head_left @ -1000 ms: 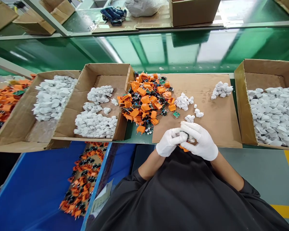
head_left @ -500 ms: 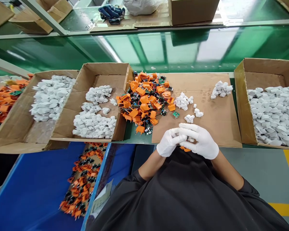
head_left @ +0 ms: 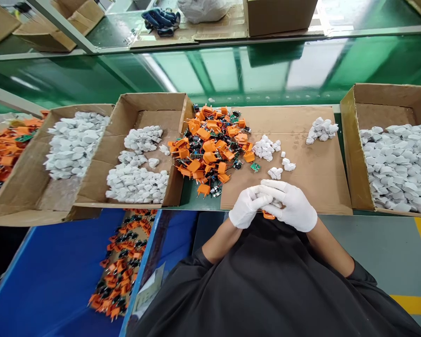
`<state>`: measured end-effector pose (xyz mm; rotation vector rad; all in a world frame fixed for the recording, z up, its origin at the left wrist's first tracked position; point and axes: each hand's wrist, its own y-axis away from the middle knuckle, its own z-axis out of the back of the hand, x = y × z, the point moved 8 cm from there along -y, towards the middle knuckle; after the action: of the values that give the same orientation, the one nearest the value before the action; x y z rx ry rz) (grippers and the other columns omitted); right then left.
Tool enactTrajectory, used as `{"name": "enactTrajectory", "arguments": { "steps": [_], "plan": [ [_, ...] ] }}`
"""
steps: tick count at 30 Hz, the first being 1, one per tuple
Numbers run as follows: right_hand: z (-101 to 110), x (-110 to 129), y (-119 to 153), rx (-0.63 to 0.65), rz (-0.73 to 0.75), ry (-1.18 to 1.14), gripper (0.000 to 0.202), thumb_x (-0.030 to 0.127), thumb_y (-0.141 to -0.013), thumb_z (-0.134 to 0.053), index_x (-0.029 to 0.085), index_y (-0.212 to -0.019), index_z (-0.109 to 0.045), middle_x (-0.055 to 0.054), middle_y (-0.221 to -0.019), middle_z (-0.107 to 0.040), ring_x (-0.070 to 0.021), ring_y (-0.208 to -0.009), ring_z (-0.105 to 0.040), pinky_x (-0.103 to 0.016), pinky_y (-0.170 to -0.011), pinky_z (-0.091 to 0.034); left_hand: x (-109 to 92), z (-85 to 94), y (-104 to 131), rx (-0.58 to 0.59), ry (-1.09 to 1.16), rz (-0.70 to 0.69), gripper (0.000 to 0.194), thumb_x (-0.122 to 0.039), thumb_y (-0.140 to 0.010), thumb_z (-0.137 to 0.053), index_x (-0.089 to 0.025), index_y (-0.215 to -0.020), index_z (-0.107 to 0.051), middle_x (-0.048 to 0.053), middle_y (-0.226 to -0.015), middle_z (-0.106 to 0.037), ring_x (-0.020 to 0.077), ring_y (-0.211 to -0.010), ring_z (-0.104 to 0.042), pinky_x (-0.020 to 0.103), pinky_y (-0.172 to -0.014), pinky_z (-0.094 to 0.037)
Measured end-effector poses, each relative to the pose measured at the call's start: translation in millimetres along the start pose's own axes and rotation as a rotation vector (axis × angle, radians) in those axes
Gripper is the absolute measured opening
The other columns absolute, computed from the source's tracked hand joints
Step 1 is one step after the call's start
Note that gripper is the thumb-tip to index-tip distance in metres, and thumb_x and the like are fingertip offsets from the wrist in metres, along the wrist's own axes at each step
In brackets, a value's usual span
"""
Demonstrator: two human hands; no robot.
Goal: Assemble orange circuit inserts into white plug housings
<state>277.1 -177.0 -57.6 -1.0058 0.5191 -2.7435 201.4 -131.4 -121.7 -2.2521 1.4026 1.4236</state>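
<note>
My left hand (head_left: 247,206) and my right hand (head_left: 291,205), both in white gloves, meet at the front edge of a flat cardboard sheet (head_left: 319,182). Their fingers close together around an orange plug housing (head_left: 268,215), mostly covered by the gloves. Just beyond the fingertips lie small white pieces (head_left: 275,173). A larger cluster of white pieces (head_left: 264,148) sits behind, beside a green circuit board (head_left: 255,167). Left of these is a heap of orange plug housings with boards and wires (head_left: 210,145).
Two cardboard boxes with white pieces stand at left (head_left: 38,187) (head_left: 126,203); another box (head_left: 354,154) stands at right. More white pieces (head_left: 322,130) lie at the sheet's back right. A blue bin (head_left: 56,262) with orange parts is at lower left.
The orange housing between my hands has turned slightly and shows more of its outline below the fingers. Both hands stay in nearly the same place.
</note>
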Motion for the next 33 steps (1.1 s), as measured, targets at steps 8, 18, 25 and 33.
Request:
{"name": "enactTrajectory", "arguments": {
  "steps": [8, 18, 25, 33],
  "plan": [
    [11, -1, 4, -0.205, -0.021, -0.047, 0.048, 0.029, -0.088, -0.066, 0.028, -0.134, -0.056, -0.008, -0.127, -0.067, -0.0247, -0.115, -0.066, -0.038, -0.097, -0.058, -6, -3.2, 2, 0.044, 0.111, -0.077, 0.044, -0.05, -0.07, -0.079, -0.012, -0.091, -0.073, 0.003, -0.068, -0.067, 0.0158, -0.07, -0.065, 0.027, -0.066, -0.053],
    [17, 15, 19, -0.568, -0.002, 0.063, 0.047, 0.012, -0.086, -0.065, 0.032, -0.129, -0.058, -0.007, -0.122, -0.068, -0.026, -0.116, -0.066, -0.045, -0.098, -0.058, -8, 7.5, 13, -0.197, -0.051, -0.496, 0.041, -0.043, -0.081, -0.073, -0.023, -0.117, -0.07, 0.009, -0.127, -0.069, 0.0246, -0.121, -0.063, 0.035, -0.107, -0.049],
    [15, 5, 14, -0.414, -0.102, -0.264, 0.038, 0.015, -0.09, -0.061, 0.03, -0.126, -0.064, -0.007, -0.135, -0.062, -0.0262, -0.125, -0.061, -0.045, -0.104, -0.055, -25, -0.6, 20, -0.1, -0.173, -0.623, 0.039, -0.038, -0.087, -0.067, -0.027, -0.125, -0.066, 0.008, -0.135, -0.063, 0.0262, -0.129, -0.057, 0.037, -0.109, -0.049],
    [19, 7, 16, -0.43, -0.042, -0.122, 0.052, 0.012, -0.085, -0.066, 0.034, -0.132, -0.06, -0.006, -0.136, -0.062, -0.0263, -0.122, -0.062, -0.044, -0.104, -0.054, -40, -11.2, 22, -0.05, -0.36, -0.635, 0.041, -0.037, -0.092, -0.061, -0.027, -0.132, -0.061, 0.005, -0.14, -0.059, 0.0244, -0.132, -0.055, 0.035, -0.114, -0.045]
  ]
}}
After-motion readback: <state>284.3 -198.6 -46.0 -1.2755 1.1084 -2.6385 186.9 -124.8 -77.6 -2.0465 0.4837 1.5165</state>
